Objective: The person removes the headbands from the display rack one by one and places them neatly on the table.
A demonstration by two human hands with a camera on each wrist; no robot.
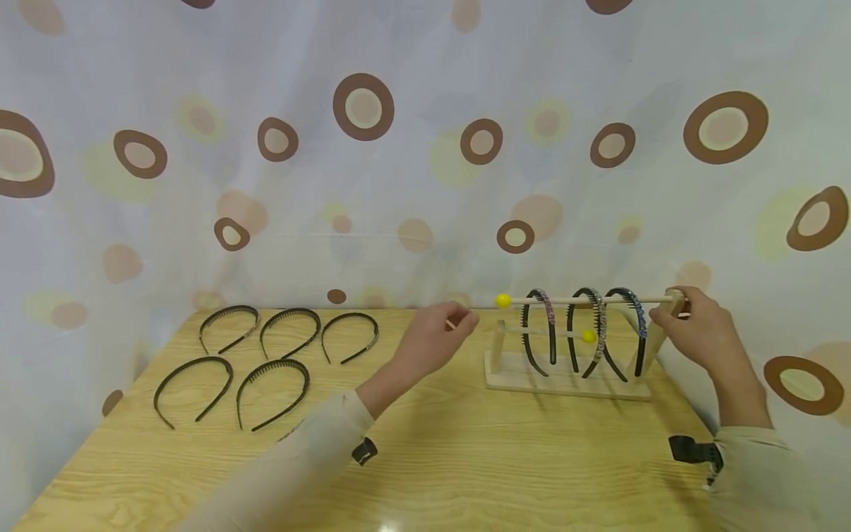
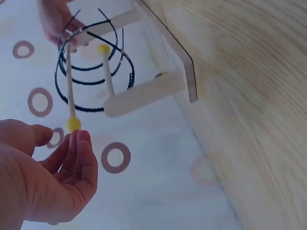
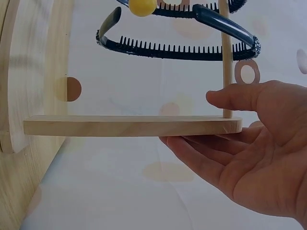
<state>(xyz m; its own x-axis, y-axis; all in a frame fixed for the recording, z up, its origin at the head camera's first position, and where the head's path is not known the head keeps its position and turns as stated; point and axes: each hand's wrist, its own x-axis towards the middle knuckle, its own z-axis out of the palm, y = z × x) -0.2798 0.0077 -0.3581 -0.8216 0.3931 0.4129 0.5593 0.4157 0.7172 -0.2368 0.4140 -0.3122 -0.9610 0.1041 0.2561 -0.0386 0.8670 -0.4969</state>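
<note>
- Pale wood is filling the grasp of the right hand [image 1: 705,332], whose fingers are bending round the right post [image 3: 124,127] near its top while the thumb is lying across by the upper rod [image 1: 561,301].
- Beside the rod's yellow ball [image 1: 503,301], the left hand [image 1: 435,336] is hovering with nothing in it, its fingers loosely bent and its thumb apart from them.
- Between the two hands, the wooden rack [image 1: 505,378] is standing upright on the right side of the table [image 1: 499,458]; it is looking light and stiff, so the thick posts or flat base are probably offering the surest hold, the thin rods less so.
- From the upper rod, a pink-beaded headband [image 1: 549,310], a silver-beaded headband [image 1: 602,325] and a blue-beaded headband [image 1: 640,318] are hanging; they are seeming light and springy, likely sliding easily on smooth wood, and their plain black ends are suggesting a kinder hold than teeth or beads.
- Below, the lower rod [image 2: 108,79] is pointing the opposite way.
- Farther left, five more headbands [image 1: 307,380] are lying on the table, three behind two.
- Behind everything, a patterned curtain [image 1: 412,185] is hanging.
</note>
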